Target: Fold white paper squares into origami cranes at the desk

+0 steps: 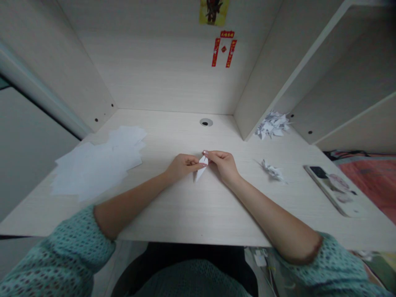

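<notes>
A small white folded paper piece lies on the pale wooden desk, long and narrow in shape. My left hand pinches its middle from the left, fingers closed on it. My right hand pinches its upper tip from the right, fingers curled together. Both hands meet over the middle of the desk.
A spread of white paper sheets lies at the left. One finished folded paper figure sits to the right, and a pile of several more is under the shelf. A phone lies at far right. A cable hole is at the back.
</notes>
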`<control>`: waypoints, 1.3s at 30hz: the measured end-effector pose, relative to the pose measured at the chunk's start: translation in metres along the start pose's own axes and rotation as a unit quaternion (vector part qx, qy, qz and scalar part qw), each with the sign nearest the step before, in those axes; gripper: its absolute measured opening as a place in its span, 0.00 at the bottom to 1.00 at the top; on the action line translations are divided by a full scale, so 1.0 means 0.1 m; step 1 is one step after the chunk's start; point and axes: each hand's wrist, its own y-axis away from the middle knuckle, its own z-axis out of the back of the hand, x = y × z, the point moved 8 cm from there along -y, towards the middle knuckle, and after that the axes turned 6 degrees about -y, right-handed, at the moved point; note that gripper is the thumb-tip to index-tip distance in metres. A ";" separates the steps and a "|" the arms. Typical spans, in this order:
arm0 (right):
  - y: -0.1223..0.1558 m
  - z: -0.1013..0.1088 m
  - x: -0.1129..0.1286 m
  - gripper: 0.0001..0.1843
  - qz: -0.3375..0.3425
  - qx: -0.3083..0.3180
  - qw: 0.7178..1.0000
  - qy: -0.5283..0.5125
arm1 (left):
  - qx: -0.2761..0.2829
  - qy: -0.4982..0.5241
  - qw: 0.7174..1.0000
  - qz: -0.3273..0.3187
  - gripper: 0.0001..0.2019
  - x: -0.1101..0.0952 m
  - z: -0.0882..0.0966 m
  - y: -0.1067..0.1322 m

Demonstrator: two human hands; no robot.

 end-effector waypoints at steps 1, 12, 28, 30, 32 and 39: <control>-0.03 0.08 0.02 0.13 0.003 -0.033 0.999 -0.003 | 0.002 0.002 1.000 0.006 0.19 0.00 -0.01 0.01; 0.12 -0.21 0.33 0.14 0.204 0.126 0.950 0.199 | -0.162 0.100 0.981 0.046 0.20 0.06 0.29 0.01; 0.18 -0.31 0.17 0.24 0.187 0.184 0.947 0.184 | -0.177 0.123 0.975 0.051 0.19 0.10 0.30 0.02; 0.18 -0.32 0.15 0.24 0.187 0.184 0.947 0.186 | -0.178 0.125 0.975 0.052 0.19 0.11 0.29 0.02; 0.19 -0.32 0.16 0.24 0.196 0.176 0.944 0.197 | -0.177 0.131 0.974 0.054 0.18 0.12 0.29 0.02; 0.36 -0.41 0.37 0.22 0.317 0.155 0.875 0.333 | -0.169 0.101 0.979 0.056 0.17 0.08 0.27 0.03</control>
